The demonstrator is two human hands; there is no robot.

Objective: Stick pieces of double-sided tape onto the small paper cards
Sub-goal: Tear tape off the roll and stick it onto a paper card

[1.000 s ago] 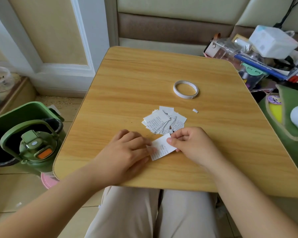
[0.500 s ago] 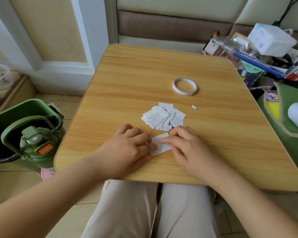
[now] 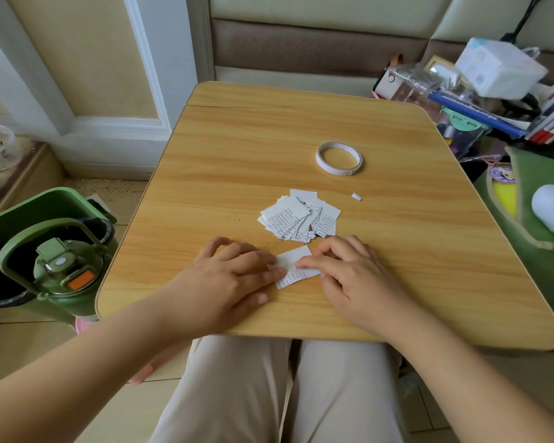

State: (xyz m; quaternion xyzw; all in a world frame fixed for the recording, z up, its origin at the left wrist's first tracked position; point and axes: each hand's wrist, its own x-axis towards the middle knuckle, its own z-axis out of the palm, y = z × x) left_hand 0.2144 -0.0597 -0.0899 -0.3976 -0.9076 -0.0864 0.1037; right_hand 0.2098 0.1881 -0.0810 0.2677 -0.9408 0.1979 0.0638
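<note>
Left hand fingers flat, pinning card; right hand fingertips press tape down. Rub firmly toward 3 o'clock.

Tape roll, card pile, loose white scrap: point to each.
Tape roll [image 3: 321,163]: head view, left side of ring.
Card pile [image 3: 287,213]: head view, top card's face.
Loose white scrap [image 3: 356,196]: head view, its centre.

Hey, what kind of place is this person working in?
Probably a room at home: a small wooden table set against a cushioned seat back, a green water jug on the floor, and cluttered books and stationery.
</note>
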